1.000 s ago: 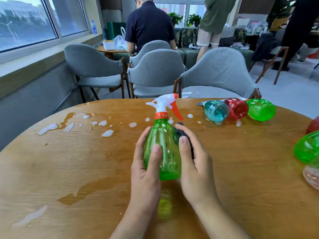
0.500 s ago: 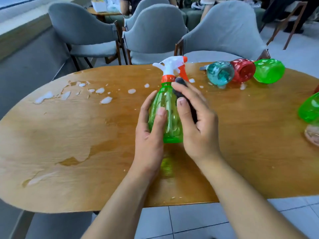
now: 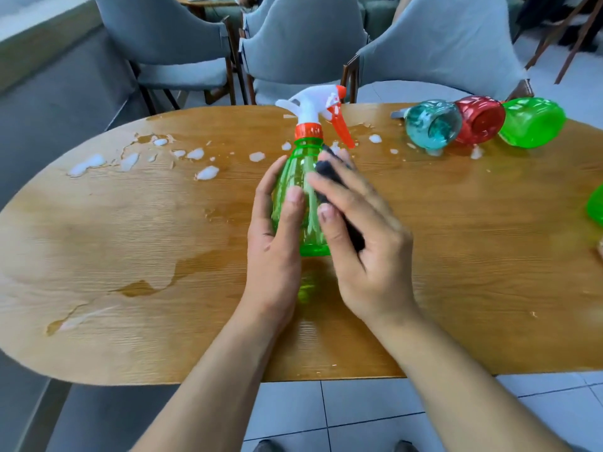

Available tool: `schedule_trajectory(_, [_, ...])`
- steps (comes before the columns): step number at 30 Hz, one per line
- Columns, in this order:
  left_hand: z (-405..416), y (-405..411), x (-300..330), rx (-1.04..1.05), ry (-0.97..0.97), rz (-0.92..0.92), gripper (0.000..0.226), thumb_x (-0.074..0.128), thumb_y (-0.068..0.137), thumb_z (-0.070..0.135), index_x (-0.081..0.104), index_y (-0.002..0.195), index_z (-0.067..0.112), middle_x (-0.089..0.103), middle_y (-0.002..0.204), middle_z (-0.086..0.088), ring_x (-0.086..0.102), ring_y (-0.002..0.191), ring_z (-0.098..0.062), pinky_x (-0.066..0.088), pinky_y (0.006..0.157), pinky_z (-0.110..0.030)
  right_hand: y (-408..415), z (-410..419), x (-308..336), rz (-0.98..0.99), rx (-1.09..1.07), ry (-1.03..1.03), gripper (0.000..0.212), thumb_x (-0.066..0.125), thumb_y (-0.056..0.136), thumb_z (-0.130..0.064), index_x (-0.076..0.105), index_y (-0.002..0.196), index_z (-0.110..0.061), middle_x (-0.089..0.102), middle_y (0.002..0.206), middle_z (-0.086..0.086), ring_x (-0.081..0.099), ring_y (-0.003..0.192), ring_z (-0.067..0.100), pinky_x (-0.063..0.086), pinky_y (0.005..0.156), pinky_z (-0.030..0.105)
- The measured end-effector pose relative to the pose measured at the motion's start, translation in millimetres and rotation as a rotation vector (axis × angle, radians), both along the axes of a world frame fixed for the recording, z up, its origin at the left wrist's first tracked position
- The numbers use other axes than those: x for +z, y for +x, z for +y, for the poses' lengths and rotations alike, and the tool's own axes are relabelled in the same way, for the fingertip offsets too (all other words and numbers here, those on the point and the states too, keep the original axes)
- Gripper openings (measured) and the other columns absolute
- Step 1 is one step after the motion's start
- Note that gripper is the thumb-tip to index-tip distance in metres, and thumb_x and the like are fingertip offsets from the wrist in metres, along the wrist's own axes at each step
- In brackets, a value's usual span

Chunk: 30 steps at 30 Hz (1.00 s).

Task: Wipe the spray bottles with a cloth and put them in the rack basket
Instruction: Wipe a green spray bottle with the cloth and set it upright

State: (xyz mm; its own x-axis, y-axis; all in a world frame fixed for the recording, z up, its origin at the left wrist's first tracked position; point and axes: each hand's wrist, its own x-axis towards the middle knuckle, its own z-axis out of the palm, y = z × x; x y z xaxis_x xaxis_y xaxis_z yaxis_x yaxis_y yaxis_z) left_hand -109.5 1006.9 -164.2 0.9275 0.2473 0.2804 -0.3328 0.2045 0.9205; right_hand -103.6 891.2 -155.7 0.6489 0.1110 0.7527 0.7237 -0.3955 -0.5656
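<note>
Head view: ribbed translucent green bottle (image 3: 301, 203)

1. Five spray bottles are counted in all: one green bottle (image 3: 301, 203) standing upright, a teal bottle (image 3: 432, 125), a red bottle (image 3: 481, 120) and a second green bottle (image 3: 533, 122) lying on their sides in a row, and a further green bottle (image 3: 595, 207) cut off by the right edge.
2. One dark cloth (image 3: 339, 200) is seen.
3. Two hands are shown, the left hand (image 3: 277, 246) and the right hand (image 3: 365, 243).
4. One wooden surface (image 3: 130, 239) is pictured, dotted with many white foam patches (image 3: 205, 172) and several puddles.
5. Three grey chairs (image 3: 303, 44) are counted behind it.
</note>
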Motion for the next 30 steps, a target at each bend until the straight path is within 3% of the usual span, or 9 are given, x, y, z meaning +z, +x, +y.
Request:
schedule_trajectory(3, [-3.1,-4.3,2.1,-0.034,0.030,0.008,0.043,0.057,0.107,0.030,0.052,0.149,0.026,0.066,0.145,-0.001,0.064,0.134,-0.023,0.055,0.106,-0.040,16.1,-4.5,10.6,0.170,-0.026,0.178,0.030,0.055,0.109,-0.014,0.070,0.134,-0.008,0.064,0.144,0.003,0.057,0.138,0.013,0.044,0.115,0.029])
schedule_trajectory(5, [-3.0,-5.4,2.7,-0.020,0.029,0.010,0.043,0.060,0.104,0.039,0.055,0.146,0.033,0.065,0.146,-0.002,0.063,0.135,-0.027,0.054,0.109,-0.046,24.5,-6.0,10.0,0.317,0.000,0.329,0.032,0.051,0.111,-0.021,0.070,0.134,-0.011,0.070,0.137,-0.004,0.061,0.131,0.008,0.047,0.111,0.030])
schedule_trajectory(8, [3.8,-0.8,3.5,0.054,-0.022,0.022,0.045,0.058,0.104,0.041,0.055,0.148,0.031,0.065,0.146,-0.001,0.063,0.136,-0.027,0.051,0.113,-0.056,16.5,3.5,-0.2,0.431,0.007,0.368,0.033,0.049,0.112,-0.022,0.069,0.136,-0.013,0.070,0.135,-0.008,0.061,0.130,0.004,0.049,0.112,0.031])
schedule_trajectory(12, [14.4,4.4,4.9,0.092,-0.069,0.036,0.054,0.062,0.096,0.053,0.056,0.147,0.037,0.065,0.147,-0.006,0.062,0.137,-0.029,0.043,0.119,-0.063,-10.8,19.6,-9.6,0.202,-0.052,0.209,0.034,0.055,0.108,-0.013,0.066,0.139,-0.008,0.061,0.148,0.004,0.052,0.143,0.010,0.043,0.117,0.027])
schedule_trajectory(15, [11.5,1.6,5.5,0.055,0.049,-0.020,0.053,0.056,0.104,0.044,0.051,0.152,0.024,0.063,0.150,-0.005,0.061,0.138,-0.023,0.045,0.120,-0.052,-10.6,18.6,-1.5,-0.026,0.011,0.044,0.031,0.058,0.106,-0.007,0.068,0.134,-0.004,0.057,0.150,0.012,0.046,0.149,0.025,0.041,0.121,0.043])
schedule_trajectory(17, [6.5,-2.2,4.8,0.026,0.136,-0.056,0.049,0.054,0.106,0.039,0.051,0.151,0.022,0.062,0.150,0.000,0.059,0.140,-0.018,0.048,0.118,-0.043,-3.4,13.4,7.9,-0.040,0.011,0.039,0.030,0.058,0.106,-0.008,0.068,0.134,-0.004,0.058,0.149,0.012,0.047,0.148,0.025,0.041,0.121,0.043])
schedule_trajectory(22, [-1.3,-8.6,9.2,-0.062,0.068,-0.038,0.048,0.057,0.098,0.045,0.055,0.144,0.033,0.067,0.142,-0.001,0.066,0.130,-0.027,0.056,0.107,-0.046,19.9,-1.3,15.9,0.300,0.069,0.445,0.030,0.049,0.111,-0.016,0.070,0.131,-0.012,0.071,0.135,0.000,0.062,0.130,0.012,0.048,0.107,0.029])
schedule_trajectory(26, [5.4,-4.1,11.8,-0.006,0.010,-0.014,0.050,0.052,0.098,0.054,0.058,0.143,0.031,0.068,0.139,-0.003,0.065,0.130,-0.027,0.052,0.109,-0.053,20.3,4.4,4.1,0.566,0.206,0.666,0.030,0.048,0.111,-0.027,0.076,0.122,-0.025,0.074,0.128,0.000,0.066,0.127,0.022,0.049,0.112,0.053])
schedule_trajectory(30, [8.0,5.0,6.6,0.075,0.142,-0.022,0.037,0.038,0.110,0.055,0.060,0.137,0.044,0.068,0.139,0.014,0.060,0.135,-0.012,0.047,0.118,-0.054,15.0,2.3,6.7,0.582,0.206,0.733,0.029,0.049,0.111,-0.023,0.074,0.127,-0.022,0.073,0.133,-0.002,0.063,0.131,0.019,0.046,0.115,0.054])
